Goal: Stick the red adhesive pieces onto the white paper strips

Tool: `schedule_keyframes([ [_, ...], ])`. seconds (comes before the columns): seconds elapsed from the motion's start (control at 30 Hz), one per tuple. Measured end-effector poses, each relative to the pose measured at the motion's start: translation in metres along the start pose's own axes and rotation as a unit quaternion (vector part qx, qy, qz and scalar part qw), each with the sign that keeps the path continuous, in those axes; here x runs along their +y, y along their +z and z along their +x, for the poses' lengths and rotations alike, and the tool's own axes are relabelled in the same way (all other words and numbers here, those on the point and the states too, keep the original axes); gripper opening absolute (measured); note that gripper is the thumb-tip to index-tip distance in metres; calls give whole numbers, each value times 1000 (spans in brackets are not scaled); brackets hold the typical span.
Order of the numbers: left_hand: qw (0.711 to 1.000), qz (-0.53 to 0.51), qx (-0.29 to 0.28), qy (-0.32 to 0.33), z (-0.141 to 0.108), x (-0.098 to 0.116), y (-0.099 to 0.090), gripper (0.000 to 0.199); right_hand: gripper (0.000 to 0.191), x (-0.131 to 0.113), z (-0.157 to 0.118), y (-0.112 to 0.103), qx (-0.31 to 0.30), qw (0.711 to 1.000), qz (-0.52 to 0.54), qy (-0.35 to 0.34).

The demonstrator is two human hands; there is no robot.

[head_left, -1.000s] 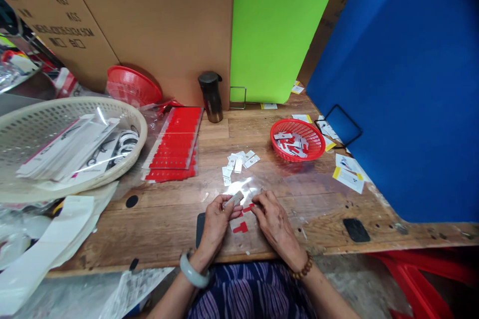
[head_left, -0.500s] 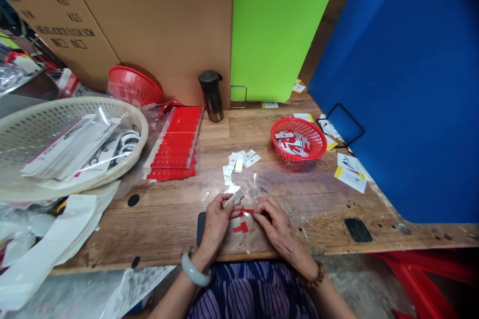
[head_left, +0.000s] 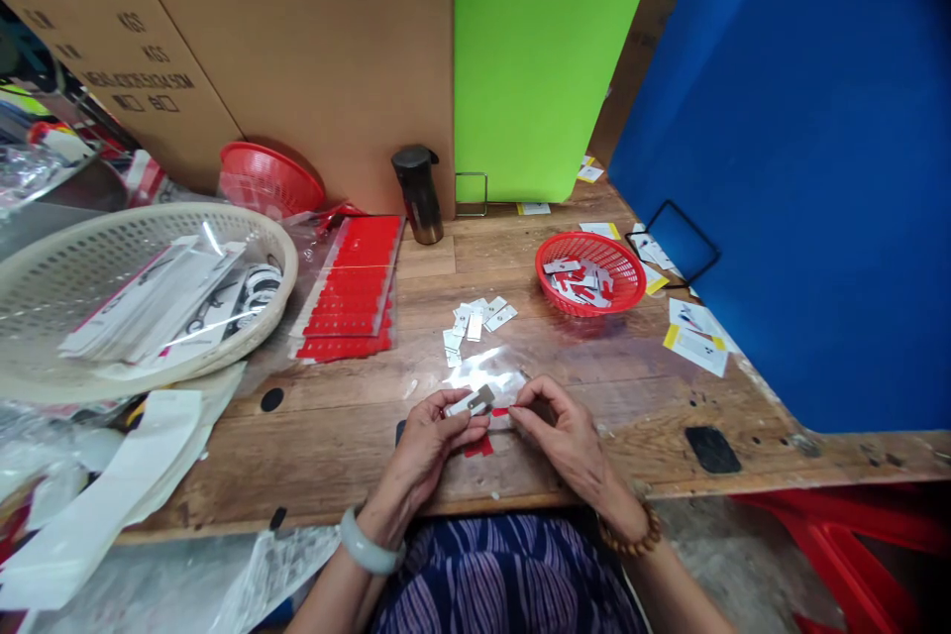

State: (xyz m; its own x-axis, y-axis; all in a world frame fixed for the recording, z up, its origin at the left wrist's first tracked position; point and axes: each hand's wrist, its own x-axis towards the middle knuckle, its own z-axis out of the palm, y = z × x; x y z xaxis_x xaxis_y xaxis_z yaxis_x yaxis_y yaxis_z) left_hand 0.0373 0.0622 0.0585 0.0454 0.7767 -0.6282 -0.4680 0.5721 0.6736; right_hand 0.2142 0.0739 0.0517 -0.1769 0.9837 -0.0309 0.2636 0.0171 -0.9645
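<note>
Near the table's front edge, my left hand (head_left: 431, 436) holds a small white card (head_left: 473, 402) with a grey end between thumb and fingers. Just to its right, my right hand (head_left: 559, 428) pinches a small red piece (head_left: 500, 411), close to the card. Another red piece (head_left: 479, 446) lies on the wood below the left fingertips, partly covered by them. Beyond the hands is a loose group of small white cards (head_left: 475, 320). A red basket (head_left: 631, 289) at the right holds white cards and red pieces.
A large cream basket (head_left: 278, 317) with packs stands left, beside red sheets (head_left: 355, 282) in clear plastic. A dark flask (head_left: 420, 196) stands at the back before cardboard (head_left: 319, 50) and a green panel (head_left: 542, 59). A blue panel (head_left: 802, 198) borders the right.
My left hand has tilted the white card, showing more of its face. My right hand has lifted slightly with the red piece. The view has shifted a little.
</note>
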Motion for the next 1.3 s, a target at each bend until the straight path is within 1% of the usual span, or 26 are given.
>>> schedule_keyframes([
  [0.1, 999, -9, -18, -26, -12, 4, 3, 33, 7, -9, 2, 3, -16, 1000, -10, -15],
  [0.3, 999, -2, -34, -27, -23, 7, 7, 36, 9, -18, 2, 9, -34, 999, -23, -30],
  [0.47, 998, 10, -47, -32, -23, 7, 8, 36, 9, -22, 0, 9, -51, 998, -37, -30],
  [0.63, 998, 13, -47, -36, -23, 7, 8, 35, 10, -23, 0, 6, -57, 996, -45, -42],
  [0.9, 998, 19, -40, -35, -22, 8, 10, 34, 10, -22, 1, 7, -60, 996, -54, -42],
  [1.3, 998, 13, -43, -38, -20, 6, 8, 36, 8, -17, 0, 9, -62, 996, -50, -45],
])
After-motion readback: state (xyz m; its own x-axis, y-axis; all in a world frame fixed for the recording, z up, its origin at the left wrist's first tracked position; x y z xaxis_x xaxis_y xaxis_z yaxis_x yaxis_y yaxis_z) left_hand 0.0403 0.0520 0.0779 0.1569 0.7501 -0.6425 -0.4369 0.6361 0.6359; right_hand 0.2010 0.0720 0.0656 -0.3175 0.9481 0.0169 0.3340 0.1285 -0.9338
